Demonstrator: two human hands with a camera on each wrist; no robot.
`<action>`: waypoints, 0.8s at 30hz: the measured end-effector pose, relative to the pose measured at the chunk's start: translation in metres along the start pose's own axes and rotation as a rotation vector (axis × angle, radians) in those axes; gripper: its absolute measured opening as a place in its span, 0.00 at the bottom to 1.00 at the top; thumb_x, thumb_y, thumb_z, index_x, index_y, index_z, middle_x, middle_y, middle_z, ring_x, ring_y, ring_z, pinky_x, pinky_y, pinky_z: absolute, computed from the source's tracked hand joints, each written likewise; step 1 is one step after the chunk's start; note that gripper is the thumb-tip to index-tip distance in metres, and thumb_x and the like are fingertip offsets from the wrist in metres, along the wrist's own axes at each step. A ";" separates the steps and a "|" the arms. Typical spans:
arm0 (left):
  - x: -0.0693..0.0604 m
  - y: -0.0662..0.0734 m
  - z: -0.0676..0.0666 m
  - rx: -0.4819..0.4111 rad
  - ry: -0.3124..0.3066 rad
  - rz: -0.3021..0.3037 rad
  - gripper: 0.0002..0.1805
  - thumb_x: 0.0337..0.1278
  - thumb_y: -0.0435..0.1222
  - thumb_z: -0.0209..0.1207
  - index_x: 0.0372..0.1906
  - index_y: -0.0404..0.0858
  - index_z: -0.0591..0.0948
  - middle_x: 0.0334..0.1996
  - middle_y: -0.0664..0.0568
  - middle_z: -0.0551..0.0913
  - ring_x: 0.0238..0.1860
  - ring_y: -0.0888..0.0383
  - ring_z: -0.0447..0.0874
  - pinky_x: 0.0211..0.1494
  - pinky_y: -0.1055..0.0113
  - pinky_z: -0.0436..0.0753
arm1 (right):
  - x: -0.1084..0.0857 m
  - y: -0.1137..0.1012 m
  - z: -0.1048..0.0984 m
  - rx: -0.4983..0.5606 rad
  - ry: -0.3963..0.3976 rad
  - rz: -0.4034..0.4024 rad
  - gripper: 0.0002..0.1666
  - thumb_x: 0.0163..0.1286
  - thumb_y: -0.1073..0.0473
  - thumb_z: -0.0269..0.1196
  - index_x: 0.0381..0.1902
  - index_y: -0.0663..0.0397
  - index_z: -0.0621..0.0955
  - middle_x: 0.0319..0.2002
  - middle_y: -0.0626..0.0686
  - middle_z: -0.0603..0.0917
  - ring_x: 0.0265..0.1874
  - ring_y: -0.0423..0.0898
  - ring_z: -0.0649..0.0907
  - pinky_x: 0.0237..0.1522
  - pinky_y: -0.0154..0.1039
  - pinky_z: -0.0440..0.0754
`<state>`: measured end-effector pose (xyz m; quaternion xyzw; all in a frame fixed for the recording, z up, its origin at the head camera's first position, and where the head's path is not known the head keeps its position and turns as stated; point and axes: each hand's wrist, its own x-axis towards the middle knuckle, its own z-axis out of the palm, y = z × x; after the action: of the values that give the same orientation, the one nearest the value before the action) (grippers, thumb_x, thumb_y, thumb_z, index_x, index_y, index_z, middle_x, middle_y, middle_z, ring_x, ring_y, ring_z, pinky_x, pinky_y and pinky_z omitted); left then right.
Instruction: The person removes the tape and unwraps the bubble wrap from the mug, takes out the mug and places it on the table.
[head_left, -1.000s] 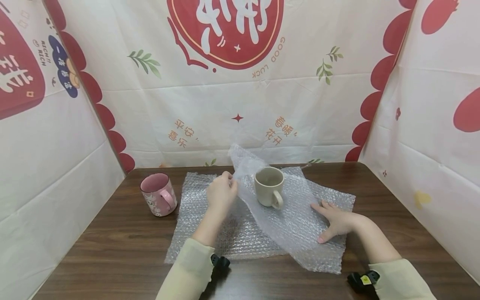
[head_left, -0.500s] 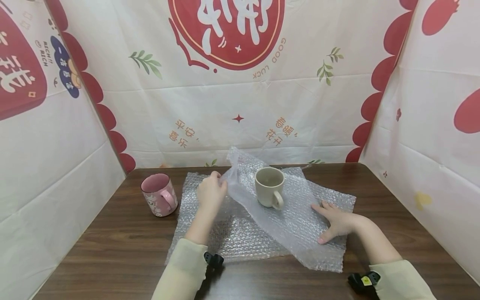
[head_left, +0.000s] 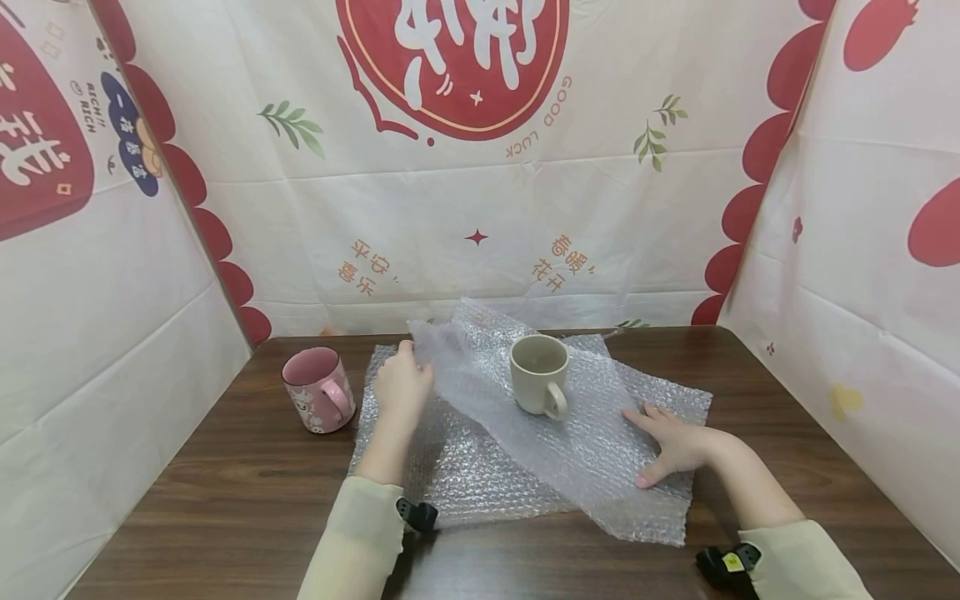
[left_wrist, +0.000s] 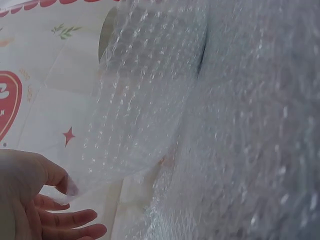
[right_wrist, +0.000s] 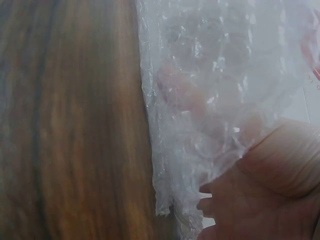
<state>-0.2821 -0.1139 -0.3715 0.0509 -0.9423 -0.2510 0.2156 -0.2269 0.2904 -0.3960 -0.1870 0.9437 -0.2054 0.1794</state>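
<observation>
A pale green-grey mug (head_left: 537, 375) stands upright on a sheet of bubble wrap (head_left: 570, 462), its handle toward the front. My left hand (head_left: 402, 385) pinches the raised left corner of this sheet between thumb and forefinger; in the left wrist view the other fingers (left_wrist: 75, 218) stay loose. At the right, my right hand (head_left: 675, 442) rests on the sheet with its fingers spread. Beneath lies a second bubble-wrap sheet (head_left: 468, 483), flat on the table. Seen from the right wrist, clear wrap (right_wrist: 200, 100) partly covers the thumb.
A pink patterned mug (head_left: 318, 390) stands upright on the brown wooden table (head_left: 225, 492), left of the wrap. Printed white cloth (head_left: 480, 196) hangs behind the table, and similar cloth covers both sides.
My left hand has moved left with the pinched corner, drawing the top sheet out to the left of the pale mug. The right hand and both mugs have stayed in place.
</observation>
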 end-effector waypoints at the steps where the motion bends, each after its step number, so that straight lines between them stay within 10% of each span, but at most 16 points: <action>1: 0.001 -0.001 -0.001 0.001 0.002 -0.012 0.26 0.52 0.38 0.61 0.58 0.34 0.75 0.24 0.42 0.82 0.17 0.50 0.74 0.17 0.59 0.72 | 0.000 0.000 0.000 0.002 0.000 0.001 0.67 0.45 0.40 0.76 0.72 0.67 0.55 0.67 0.81 0.46 0.64 0.80 0.46 0.55 0.78 0.48; 17: 0.007 -0.020 -0.006 -0.036 -0.066 -0.123 0.46 0.47 0.31 0.62 0.73 0.39 0.55 0.50 0.32 0.77 0.31 0.40 0.80 0.23 0.52 0.76 | 0.001 0.002 0.001 0.017 0.010 0.001 0.66 0.45 0.41 0.76 0.72 0.66 0.55 0.67 0.81 0.45 0.64 0.80 0.46 0.55 0.78 0.48; 24: 0.006 -0.025 -0.005 -0.039 -0.091 -0.117 0.38 0.46 0.26 0.60 0.68 0.42 0.66 0.59 0.34 0.65 0.41 0.38 0.76 0.31 0.49 0.78 | 0.004 0.008 0.003 0.045 0.021 -0.012 0.67 0.45 0.40 0.76 0.72 0.65 0.56 0.68 0.80 0.45 0.65 0.78 0.45 0.55 0.79 0.47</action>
<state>-0.2859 -0.1392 -0.3776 0.0902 -0.9415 -0.2834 0.1586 -0.2309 0.2944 -0.4028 -0.1865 0.9396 -0.2295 0.1722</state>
